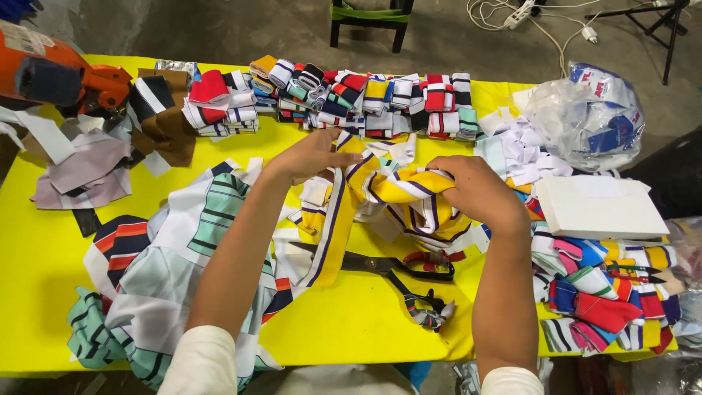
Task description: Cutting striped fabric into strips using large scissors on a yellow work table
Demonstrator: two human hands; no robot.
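Both hands closed on one item: yellow striped knit strip (pixel 387 186), ribbed fabric, yellow ground with white and dark purple stripes.

Left hand (pixel 311 155): fingers pinched on the strip's upper left portion, near the table's middle.
Right hand (pixel 479 189): fingers curled over and pressed together on a bunched fold of the same strip, knuckles up.

Orientation: held section runs roughly left to right between the hands; a long tail drops from the left hand toward the near edge, its long axis near to far, lying flat on the yellow table (pixel 44 256).

Black-handled scissors (pixel 398 267): just near of the strip, blades pointing left, handles to the right, metal blades, one handle loop wrapped in fabric scrap.

Row of folded striped bands (pixel 351 99): far side of the table, stacked side by side, red, navy, teal, yellow and white.

Heap of folded bands (pixel 603 292): near right, loosely piled, pink, blue, red, yellow.

Clear plastic bag (pixel 589 113): far right, crumpled, holding blue and white cloth pieces; contents otherwise unclear.

White flat box (pixel 599 208): right, closed, rectangular, beside the right hand.

Loose striped fabric pieces (pixel 161 271): near left, mint, white, navy and orange, spread flat under the left forearm.

Brown and grey offcuts (pixel 110 157): far left, limp and overlapping.

Orange machine (pixel 58 77): far left corner, partly out of view.
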